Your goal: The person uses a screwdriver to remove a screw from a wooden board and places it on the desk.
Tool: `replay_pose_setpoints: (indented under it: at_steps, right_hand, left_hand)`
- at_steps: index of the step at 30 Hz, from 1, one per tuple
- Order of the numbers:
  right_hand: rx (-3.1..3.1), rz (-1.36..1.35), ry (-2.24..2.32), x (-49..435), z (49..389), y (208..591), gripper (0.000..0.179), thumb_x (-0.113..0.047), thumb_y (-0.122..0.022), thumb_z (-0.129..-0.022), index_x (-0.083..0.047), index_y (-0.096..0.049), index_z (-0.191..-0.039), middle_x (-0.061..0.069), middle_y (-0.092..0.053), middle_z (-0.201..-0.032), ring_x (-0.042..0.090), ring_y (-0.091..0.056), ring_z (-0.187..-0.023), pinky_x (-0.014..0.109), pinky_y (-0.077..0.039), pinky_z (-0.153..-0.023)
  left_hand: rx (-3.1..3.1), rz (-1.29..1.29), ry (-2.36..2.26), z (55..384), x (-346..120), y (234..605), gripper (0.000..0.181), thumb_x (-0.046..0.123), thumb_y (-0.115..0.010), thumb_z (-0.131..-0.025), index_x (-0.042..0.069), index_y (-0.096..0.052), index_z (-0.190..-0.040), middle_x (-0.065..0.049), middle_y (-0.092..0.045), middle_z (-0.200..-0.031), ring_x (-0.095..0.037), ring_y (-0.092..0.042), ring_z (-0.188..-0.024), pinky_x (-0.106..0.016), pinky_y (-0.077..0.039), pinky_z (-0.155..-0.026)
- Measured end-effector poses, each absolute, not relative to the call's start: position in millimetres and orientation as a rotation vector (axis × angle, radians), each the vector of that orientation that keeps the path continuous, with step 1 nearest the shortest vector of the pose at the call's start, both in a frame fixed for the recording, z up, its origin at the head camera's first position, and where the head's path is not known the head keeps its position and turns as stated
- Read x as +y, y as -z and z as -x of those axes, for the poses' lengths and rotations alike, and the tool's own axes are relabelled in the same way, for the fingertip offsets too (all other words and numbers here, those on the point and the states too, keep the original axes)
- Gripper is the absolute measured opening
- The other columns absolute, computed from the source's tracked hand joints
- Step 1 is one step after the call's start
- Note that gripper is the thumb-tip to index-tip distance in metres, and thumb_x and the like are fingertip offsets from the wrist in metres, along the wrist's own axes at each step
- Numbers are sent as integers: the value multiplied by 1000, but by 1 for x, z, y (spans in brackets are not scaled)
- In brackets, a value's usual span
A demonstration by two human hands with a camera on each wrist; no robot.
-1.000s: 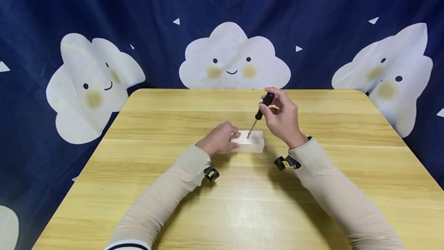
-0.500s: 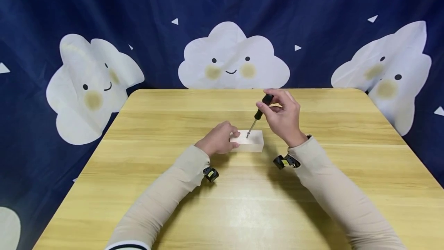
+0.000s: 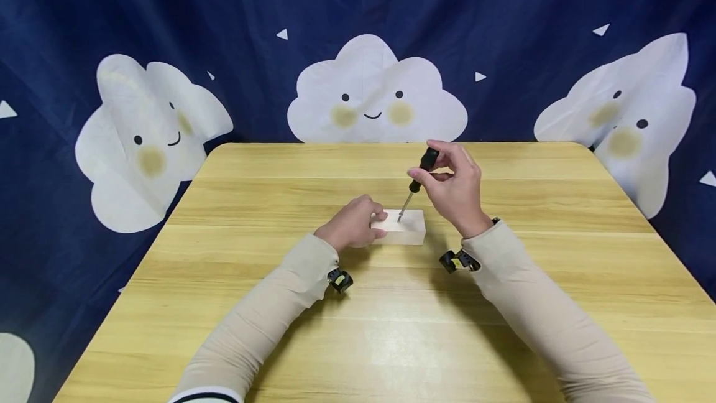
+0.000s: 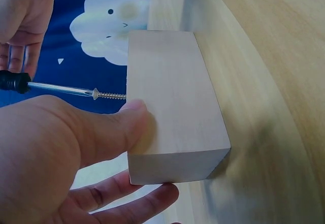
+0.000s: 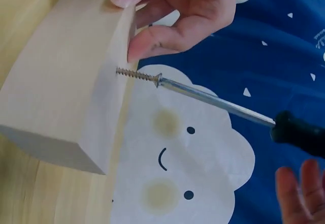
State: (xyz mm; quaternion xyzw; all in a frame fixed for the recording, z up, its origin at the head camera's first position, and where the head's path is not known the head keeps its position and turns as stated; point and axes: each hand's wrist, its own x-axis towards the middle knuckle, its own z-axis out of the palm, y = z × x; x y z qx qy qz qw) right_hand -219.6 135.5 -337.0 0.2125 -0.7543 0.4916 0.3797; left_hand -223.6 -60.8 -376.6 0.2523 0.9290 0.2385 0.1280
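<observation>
A pale wooden block point(image 3: 411, 229) lies on the table, gripped at its left end by my left hand point(image 3: 353, 224). In the left wrist view the thumb presses the near side of the block point(image 4: 172, 92) and the fingers reach round the far side. A threaded screw point(image 5: 137, 75) stands in the block's top face, most of its thread exposed. The tip of a screwdriver point(image 5: 218, 102) with a black handle meets the screw head. My right hand point(image 3: 455, 185) holds the screwdriver's handle point(image 3: 423, 168) between thumb and fingers, the tool tilted above the block.
The wood-grain table point(image 3: 279, 328) spreads around the block, its far edge against a dark blue curtain point(image 3: 252, 5) with white clouds. A small black wrist camera point(image 3: 339, 280) hangs at the left sleeve, another wrist camera point(image 3: 458, 261) at the right.
My right thumb has shifted left along the screwdriver handle, and the handle has moved slightly left. The left hand and block have stayed in place.
</observation>
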Motion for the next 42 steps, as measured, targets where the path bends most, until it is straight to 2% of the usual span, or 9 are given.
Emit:
replay_pose_setpoints:
  at_steps: [4,10,13,16,20,24,34,39,42]
  right_hand:
    - [-1899,-553,-1260,134,220,336,45,9,-82,-71,8,-63,-111,20,-62,-87,28,-65,-70,11,-51,-61]
    - [-1935,-634,-1321,135,218,334,42,13,-73,-78,8,-59,-117,21,-65,-84,31,-66,-74,13,-52,-64]
    - [-1962,-642,-1339,134,215,330,41,17,-70,-79,11,-57,-118,25,-64,-86,33,-65,-76,14,-53,-67]
    - [-1948,-629,-1341,130,205,320,40,18,-72,-76,15,-57,-113,28,-60,-90,34,-62,-79,17,-54,-70]
    - [-1915,-559,-1321,126,194,307,37,15,-78,-71,15,-60,-104,25,-57,-88,19,-60,-78,15,-53,-67]
    - [-1897,-532,-1331,131,204,316,36,14,-78,-72,13,-61,-103,23,-58,-85,5,-57,-73,11,-50,-62]
    - [-1906,-640,-1337,139,219,333,30,11,-70,-82,10,-62,-111,20,-64,-90,15,-62,-76,13,-51,-63]
    - [-1925,-677,-1349,140,218,331,29,17,-64,-84,11,-59,-112,21,-65,-95,13,-65,-81,15,-53,-65]
    - [-1944,-660,-1328,141,217,332,29,13,-66,-84,9,-60,-112,20,-65,-98,13,-64,-85,15,-53,-69]
  left_hand:
    - [2708,-746,-697,224,-61,376,31,17,-76,-86,5,-68,-114,-7,-58,-106,-19,-52,-90,-31,-47,-84]
    - [2722,-754,-685,225,-61,377,23,17,-77,-85,6,-69,-104,-5,-56,-99,-20,-50,-86,-30,-45,-78]
    - [2720,-752,-683,225,-60,377,23,18,-77,-85,7,-69,-104,-5,-55,-98,-20,-49,-85,-30,-45,-77]
    - [2714,-748,-684,226,-60,377,23,18,-77,-85,7,-69,-104,-4,-54,-98,-19,-49,-85,-30,-45,-77]
    - [2710,-737,-673,225,-59,376,26,18,-77,-86,7,-68,-107,-5,-54,-99,-19,-50,-85,-30,-46,-77]
    - [2706,-714,-668,225,-59,376,35,19,-76,-86,6,-67,-117,-5,-55,-104,-19,-51,-89,-29,-47,-82]
    - [2688,-668,-700,222,-62,376,38,18,-75,-87,5,-66,-121,-6,-56,-111,-18,-53,-94,-29,-47,-90]
    - [2695,-689,-686,223,-61,377,37,18,-75,-87,5,-66,-120,-5,-55,-110,-17,-52,-94,-29,-47,-90]
    - [2701,-707,-676,223,-61,377,36,18,-75,-87,5,-66,-118,-6,-56,-109,-18,-52,-93,-29,-47,-90]
